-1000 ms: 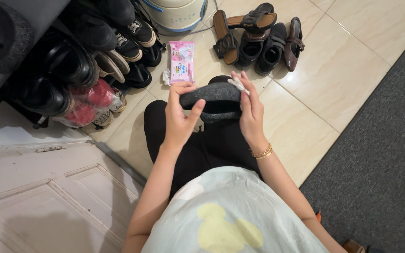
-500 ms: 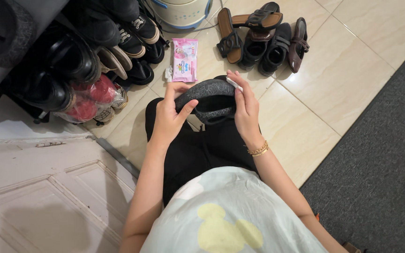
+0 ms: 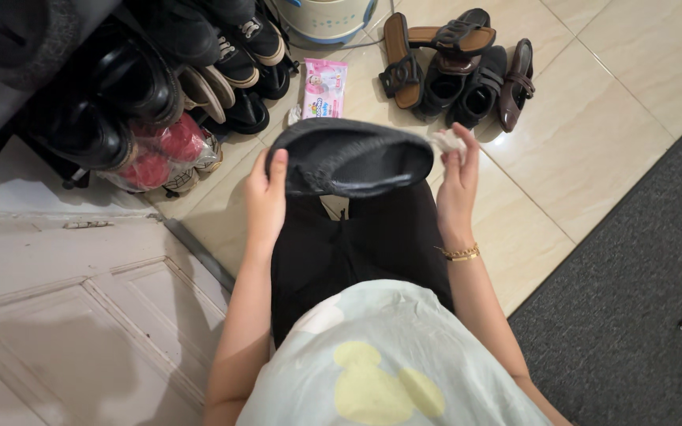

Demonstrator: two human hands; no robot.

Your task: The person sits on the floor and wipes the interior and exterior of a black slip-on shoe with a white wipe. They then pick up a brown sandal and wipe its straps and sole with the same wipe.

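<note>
Glossy beige floor tiles point(image 3: 593, 150) fill the upper right of the frame, with a dark grey carpet point(image 3: 641, 315) at lower right. At centre, over my black-trousered lap, my left hand point(image 3: 266, 197) curls shut around the heel end of a dark grey slip-on shoe point(image 3: 353, 162), sole upward. My right hand point(image 3: 455, 177) pinches a crumpled white wipe point(image 3: 445, 142) beside the toe. A pink wipes packet point(image 3: 325, 88) lies above. Wiping looks underway; I cannot tell how much sole remains unwiped.
</note>
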